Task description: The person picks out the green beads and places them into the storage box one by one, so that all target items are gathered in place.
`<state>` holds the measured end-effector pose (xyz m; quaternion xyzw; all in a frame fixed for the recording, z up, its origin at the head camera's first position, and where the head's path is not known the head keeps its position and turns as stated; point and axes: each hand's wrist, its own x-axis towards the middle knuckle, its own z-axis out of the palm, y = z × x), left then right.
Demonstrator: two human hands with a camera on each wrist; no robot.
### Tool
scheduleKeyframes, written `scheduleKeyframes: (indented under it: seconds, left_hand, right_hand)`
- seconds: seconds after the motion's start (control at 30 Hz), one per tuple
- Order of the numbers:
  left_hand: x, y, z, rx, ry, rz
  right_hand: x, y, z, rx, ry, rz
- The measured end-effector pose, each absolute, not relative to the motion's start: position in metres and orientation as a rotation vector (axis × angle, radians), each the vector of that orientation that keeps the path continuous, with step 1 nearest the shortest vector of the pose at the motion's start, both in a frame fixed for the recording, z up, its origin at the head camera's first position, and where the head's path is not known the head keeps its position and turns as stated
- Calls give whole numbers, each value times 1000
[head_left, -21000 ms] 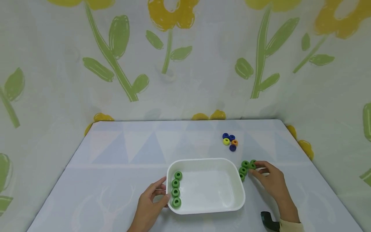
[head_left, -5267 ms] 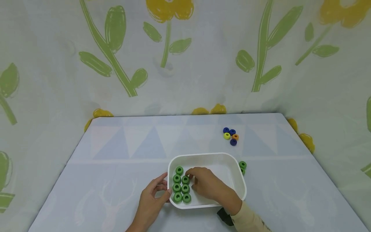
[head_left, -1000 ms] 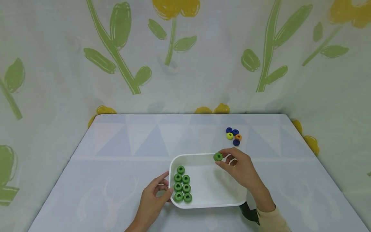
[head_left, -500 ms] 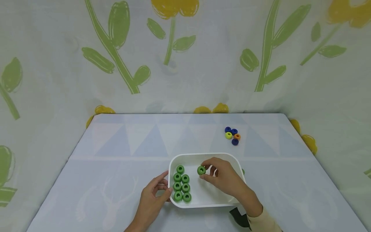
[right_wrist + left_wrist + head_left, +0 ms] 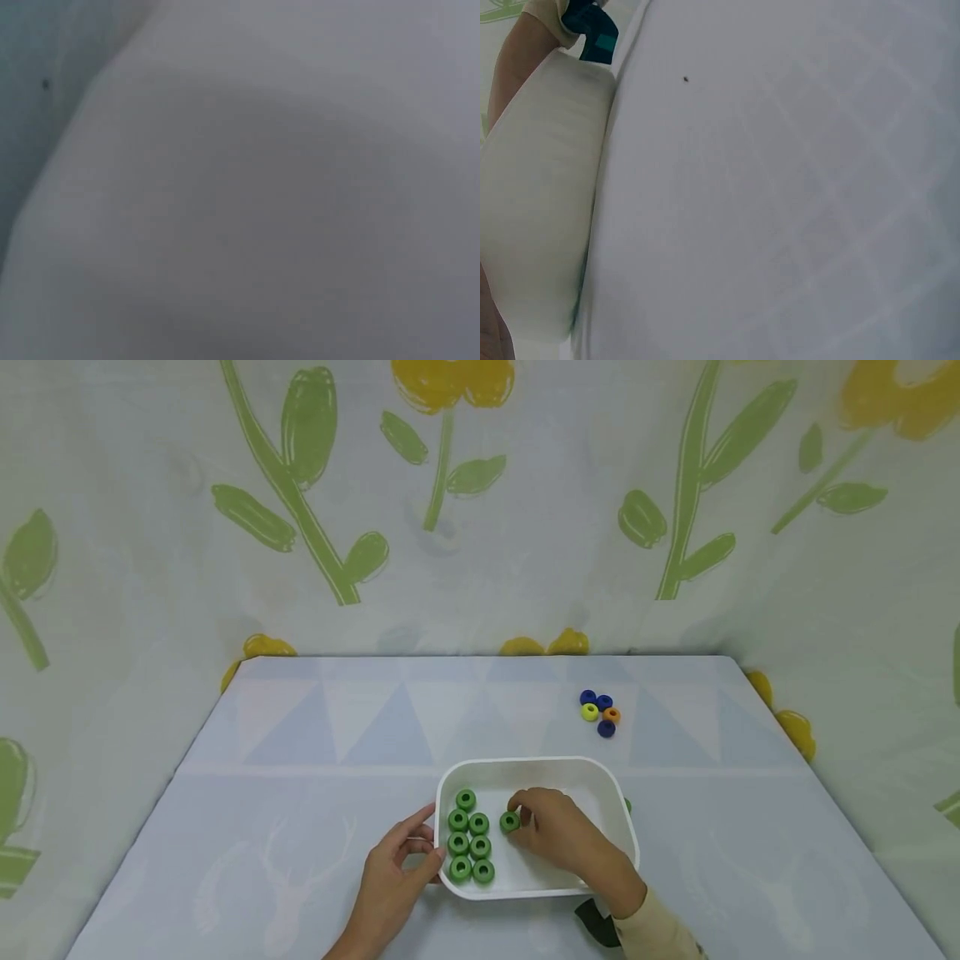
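In the head view, my right hand [image 5: 562, 835] pinches a green bead [image 5: 509, 822] low inside a white tray [image 5: 536, 892]. Just left of that bead are two columns of green beads [image 5: 458, 843] along the tray's left side; the second column [image 5: 480, 847] holds three. My left hand [image 5: 392, 881] grips the tray's left end, thumb at the rim. A sliver of another green bead [image 5: 627, 805] shows beyond the right rim, mostly hidden. In the left wrist view the tray's outer wall [image 5: 544, 195] fills the left side. The right wrist view is a pale blur.
On the table [image 5: 285, 827], behind the tray, lies a small group of loose beads: blue [image 5: 606, 728], yellow [image 5: 589, 712] and orange [image 5: 612, 715]. A floral cloth [image 5: 540, 527] hangs behind the table's far edge. A dark strap [image 5: 596, 925] shows by the right wrist.
Since the oldest frame, a second green column has formed in the tray and the group at right has shrunk. Lately my right hand carried a bead left over the rim and lowered it.
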<state>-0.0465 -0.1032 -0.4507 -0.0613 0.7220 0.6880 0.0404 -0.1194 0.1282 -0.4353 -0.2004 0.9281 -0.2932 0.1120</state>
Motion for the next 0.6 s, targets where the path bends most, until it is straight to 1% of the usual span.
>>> scheduleKeyframes:
  seconds: [0.6]
  left_hand:
    - [-46, -103, -453, -183, 2205, 2126]
  right_hand:
    - [-120, 122, -437, -692, 2704, -964]
